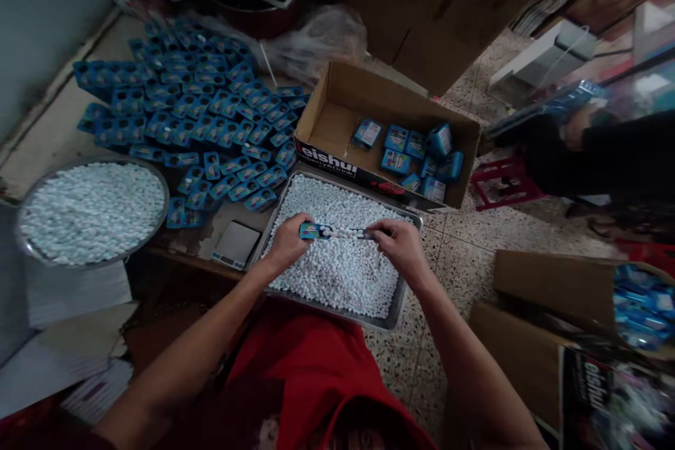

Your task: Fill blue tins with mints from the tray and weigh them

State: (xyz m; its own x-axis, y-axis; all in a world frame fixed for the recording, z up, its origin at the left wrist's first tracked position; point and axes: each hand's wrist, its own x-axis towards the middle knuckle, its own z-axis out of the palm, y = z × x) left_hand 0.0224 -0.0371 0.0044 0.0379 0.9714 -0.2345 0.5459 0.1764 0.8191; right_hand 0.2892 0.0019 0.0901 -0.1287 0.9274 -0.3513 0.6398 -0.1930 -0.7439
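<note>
Over a metal tray (pixel 399 302) full of small white pellets (pixel 332 274), my left hand (pixel 287 245) is closed around a small blue box (pixel 309 230) with printed sides. My right hand (pixel 399 245) pinches the end of a narrow, dark scoop (pixel 363 233). White pellets lie along the scoop, and its far end meets the opening of the blue box. How far the tip reaches inside I cannot tell. Many similar blue boxes (pixel 226 128) stand in rows at the left, with dark openings on top.
Behind the tray sits an open cardboard box (pixel 337 109) holding several blue boxes. A round metal bowl (pixel 164 207) heaped with pellets and a small scale (pixel 236 245) are at left. Cartons (pixel 553 288) stand at right, near a red stool (pixel 506 183) and another person's dark-clothed leg (pixel 595 155).
</note>
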